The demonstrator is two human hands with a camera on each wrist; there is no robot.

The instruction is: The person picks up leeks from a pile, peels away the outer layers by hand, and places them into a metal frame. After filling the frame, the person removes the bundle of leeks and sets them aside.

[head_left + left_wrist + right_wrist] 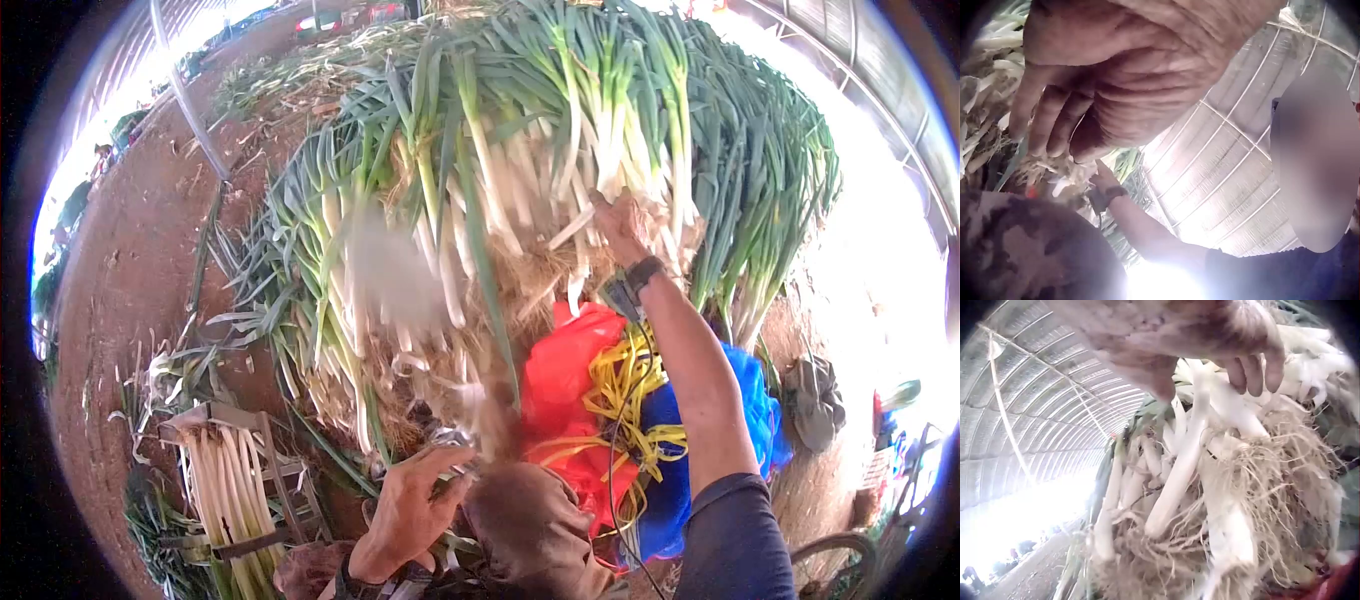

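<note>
A big heap of long green onions [500, 190], white stalks and stringy roots facing the person, fills the middle of the head view. Over its white stalks reaches my right hand [622, 228]. In the right wrist view this hand [1191, 337] spans several stalks [1182, 469], thumb and bent fingers apart with stalks showing in the gap. My left hand [415, 505] hovers beside the knee [525, 510], low in the head view. Its fingers bend loosely in the left wrist view, where the palm [1147, 94] shows with nothing in it.
Red sheeting [565, 360], yellow strapping [625, 375] and blue sheeting [745, 400] lie right of the knee. At lower left, a frame [268, 470] holds a bundle of stalks [228, 480]. A cable [612, 450] runs from the right wrist. Loose trimmings litter the soil.
</note>
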